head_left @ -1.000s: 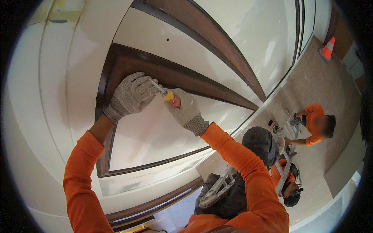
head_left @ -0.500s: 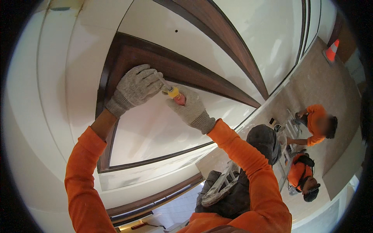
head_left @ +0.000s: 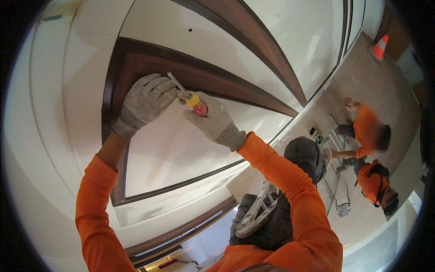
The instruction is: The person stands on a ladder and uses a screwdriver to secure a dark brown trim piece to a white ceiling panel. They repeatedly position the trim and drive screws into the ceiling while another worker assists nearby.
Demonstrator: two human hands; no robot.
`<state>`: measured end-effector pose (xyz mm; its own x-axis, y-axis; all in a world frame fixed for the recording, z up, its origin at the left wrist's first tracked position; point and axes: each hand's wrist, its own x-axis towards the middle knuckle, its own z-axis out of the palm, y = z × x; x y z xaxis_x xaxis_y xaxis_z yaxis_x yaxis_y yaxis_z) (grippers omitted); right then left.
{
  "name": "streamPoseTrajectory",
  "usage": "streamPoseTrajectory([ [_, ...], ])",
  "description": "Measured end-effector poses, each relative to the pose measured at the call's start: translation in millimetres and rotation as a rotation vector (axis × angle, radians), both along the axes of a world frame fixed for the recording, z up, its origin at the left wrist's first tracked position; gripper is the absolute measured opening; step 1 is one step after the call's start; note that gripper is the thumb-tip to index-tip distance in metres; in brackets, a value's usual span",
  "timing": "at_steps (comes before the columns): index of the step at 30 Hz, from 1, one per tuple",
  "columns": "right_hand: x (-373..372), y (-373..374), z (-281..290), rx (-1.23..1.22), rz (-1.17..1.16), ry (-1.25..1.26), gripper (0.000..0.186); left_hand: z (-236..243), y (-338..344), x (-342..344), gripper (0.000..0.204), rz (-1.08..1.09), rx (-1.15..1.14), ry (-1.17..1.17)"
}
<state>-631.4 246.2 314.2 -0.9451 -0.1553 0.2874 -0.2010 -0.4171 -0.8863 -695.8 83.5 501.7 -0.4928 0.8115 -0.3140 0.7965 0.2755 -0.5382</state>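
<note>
My right hand [head_left: 210, 119], in a grey knit glove, is wrapped round a screwdriver [head_left: 199, 107] with a red and yellow handle. Its metal shaft points up and left, past the fingertips of my left hand [head_left: 147, 100]. That hand, gloved the same way, lies with its fingers stretched over the dark wood trim [head_left: 181, 72] and its lower edge. Nothing shows in it, though its palm side is hidden. A white panel [head_left: 176, 140] is framed by the trim, below both hands.
Below me stands a stepladder [head_left: 258, 213], beside my dark trousers. On the floor at right, two people in orange tops [head_left: 368, 129] work near another ladder [head_left: 333, 181]. A bucket [head_left: 344, 209] and an orange-and-white cone [head_left: 379, 47] stand there too.
The screwdriver's shaft has come away from my left fingers and now shows fully. My view has shifted slightly. One person below has moved farther right, uncovering the bucket; the other has raised an arm.
</note>
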Motion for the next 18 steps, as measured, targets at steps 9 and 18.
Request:
streamPoseTrajectory([
  [9, 0.1, -4.8, -5.3, -0.053, -0.036, 0.017, 0.043, 1.5, 7.3, 2.3, 0.031, 0.007, -0.033, 0.015],
  [18, -3.4, -8.9, -12.4, 0.008, -0.1, 0.002, 0.042, -1.1, -0.3, 0.5, 0.038, 0.01, 0.008, 0.016],
])
